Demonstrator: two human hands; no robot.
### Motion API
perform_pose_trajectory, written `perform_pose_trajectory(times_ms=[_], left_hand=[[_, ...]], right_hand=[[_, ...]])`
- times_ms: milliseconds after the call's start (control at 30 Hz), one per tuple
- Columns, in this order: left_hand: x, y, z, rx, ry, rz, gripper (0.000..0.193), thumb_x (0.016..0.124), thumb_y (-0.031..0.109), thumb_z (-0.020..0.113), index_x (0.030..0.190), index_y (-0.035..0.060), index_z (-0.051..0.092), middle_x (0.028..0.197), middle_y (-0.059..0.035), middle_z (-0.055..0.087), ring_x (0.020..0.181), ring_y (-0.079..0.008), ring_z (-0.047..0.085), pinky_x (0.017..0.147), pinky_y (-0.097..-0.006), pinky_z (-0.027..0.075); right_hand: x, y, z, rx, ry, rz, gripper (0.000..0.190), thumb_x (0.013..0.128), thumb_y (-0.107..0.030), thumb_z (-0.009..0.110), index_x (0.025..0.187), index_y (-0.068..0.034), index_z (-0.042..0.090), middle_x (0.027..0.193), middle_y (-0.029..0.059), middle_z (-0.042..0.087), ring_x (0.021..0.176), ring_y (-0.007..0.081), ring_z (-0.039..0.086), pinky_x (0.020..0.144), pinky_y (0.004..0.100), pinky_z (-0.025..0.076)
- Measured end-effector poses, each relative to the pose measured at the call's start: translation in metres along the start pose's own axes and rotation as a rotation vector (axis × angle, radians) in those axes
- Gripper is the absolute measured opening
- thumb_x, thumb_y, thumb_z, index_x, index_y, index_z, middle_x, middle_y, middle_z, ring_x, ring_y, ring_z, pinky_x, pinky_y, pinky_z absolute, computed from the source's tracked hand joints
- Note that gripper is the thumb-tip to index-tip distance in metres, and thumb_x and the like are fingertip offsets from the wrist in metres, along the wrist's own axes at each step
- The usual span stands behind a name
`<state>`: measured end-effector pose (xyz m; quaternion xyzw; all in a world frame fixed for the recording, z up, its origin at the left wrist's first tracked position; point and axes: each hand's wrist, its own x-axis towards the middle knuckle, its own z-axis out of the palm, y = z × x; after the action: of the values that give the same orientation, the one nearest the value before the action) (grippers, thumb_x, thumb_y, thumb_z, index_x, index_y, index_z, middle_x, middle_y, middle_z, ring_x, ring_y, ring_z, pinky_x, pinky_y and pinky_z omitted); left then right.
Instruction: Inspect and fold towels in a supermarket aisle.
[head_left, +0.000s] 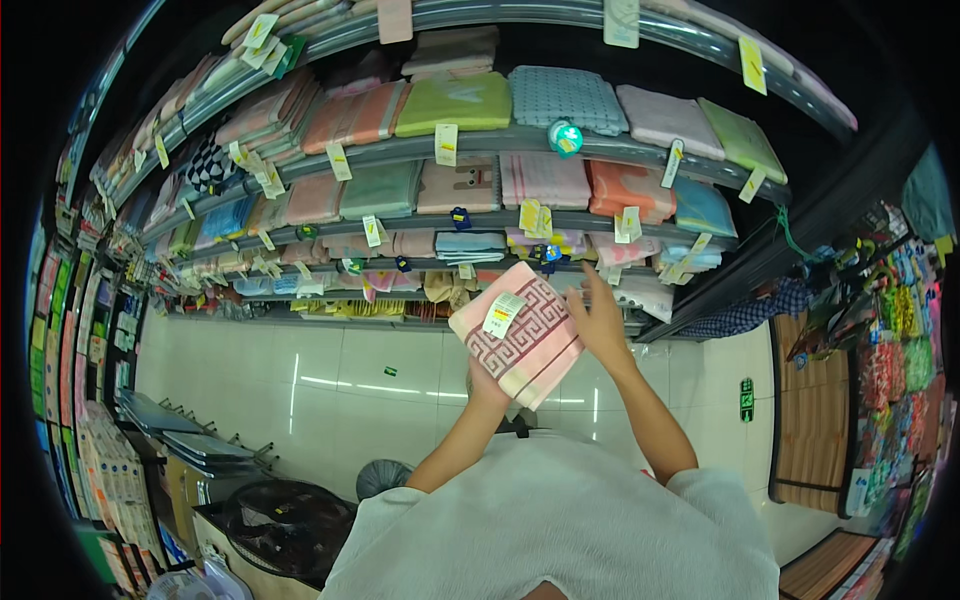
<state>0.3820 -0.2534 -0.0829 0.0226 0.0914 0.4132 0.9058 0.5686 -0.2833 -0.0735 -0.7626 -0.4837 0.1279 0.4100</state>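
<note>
A folded pink towel (544, 360) with a maroon Greek-key band is tilted in front of my body. On its face lies a white paper tag (503, 315) with print and a yellow patch. My left hand (489, 388) supports the towel from below at its lower left, most of the fingers hidden behind it. Beside the right edge is my right hand (602, 322), its fingers extended and apart. Whether it touches the cloth there is hard to tell.
Curved-looking shelves (480, 142) of folded, tagged towels span the view ahead. A dark round mesh item (289, 521) and folded racks (195, 439) stand at lower left. To the right are a wooden display stand (814, 420) and hanging packaged goods (896, 367). Pale floor tiles (360, 420) lie below.
</note>
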Motion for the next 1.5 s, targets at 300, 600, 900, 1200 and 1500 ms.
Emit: perform_pose_trajectory(times_ms=[300, 600, 900, 1200, 1500], left_hand=[[0.005, 0.016, 0.022, 0.092, 0.066, 0.140, 0.052, 0.093, 0.036, 0.030, 0.134, 0.0039, 0.037, 0.133, -0.0166, 0.044, 0.121, -0.0354, 0.045, 0.103, -0.0506, 0.035], [0.018, 0.115, 0.085, 0.499, -0.100, -0.194, 0.060, 0.089, 0.042, 0.050, 0.132, 0.0021, 0.039, 0.129, -0.0147, 0.049, 0.116, -0.0282, 0.050, 0.098, -0.0438, 0.041], [0.087, 0.168, 0.308, 1.098, -0.300, 0.202, 0.036, 0.086, 0.019, 0.060, 0.115, -0.0011, 0.051, 0.104, -0.0128, 0.062, 0.090, -0.0207, 0.064, 0.079, -0.0356, 0.053], [0.209, 0.282, 0.477, 1.210, -0.408, 0.093, 0.034, 0.092, 0.018, 0.047, 0.117, -0.0048, 0.048, 0.112, -0.0208, 0.058, 0.097, -0.0272, 0.062, 0.085, -0.0384, 0.054], [0.296, 0.301, 0.484, 1.513, -0.198, 0.228, 0.037, 0.091, 0.022, 0.051, 0.113, -0.0077, 0.050, 0.108, -0.0192, 0.060, 0.092, -0.0244, 0.063, 0.077, -0.0359, 0.053]], right_hand=[[-0.045, -0.031, 0.020, 1.500, -0.480, 0.743, 0.061, 0.089, -0.040, 0.055, 0.138, -0.013, 0.030, 0.128, 0.0112, 0.047, 0.116, 0.0227, 0.047, 0.099, 0.0340, 0.037], [0.037, -0.115, -0.061, 0.965, -0.210, 0.022, 0.073, 0.088, -0.013, 0.058, 0.145, -0.008, 0.012, 0.126, 0.0156, 0.045, 0.110, 0.0187, 0.049, 0.092, 0.0314, 0.041], [0.146, -0.219, -0.126, 0.372, 0.165, -0.619, 0.082, 0.083, -0.013, 0.064, 0.144, -0.006, 0.010, 0.137, 0.0189, 0.034, 0.123, 0.0225, 0.040, 0.102, 0.0335, 0.032], [0.309, -0.363, -0.176, 0.793, -0.097, -0.395, 0.087, 0.078, -0.013, 0.069, 0.142, 0.001, 0.011, 0.129, 0.0239, 0.043, 0.109, 0.0265, 0.054, 0.085, 0.0356, 0.049], [0.402, -0.343, -0.154, 0.676, -0.017, -0.178, 0.093, 0.072, -0.019, 0.076, 0.142, 0.001, 0.018, 0.133, 0.0265, 0.039, 0.113, 0.0298, 0.052, 0.086, 0.0370, 0.048]])
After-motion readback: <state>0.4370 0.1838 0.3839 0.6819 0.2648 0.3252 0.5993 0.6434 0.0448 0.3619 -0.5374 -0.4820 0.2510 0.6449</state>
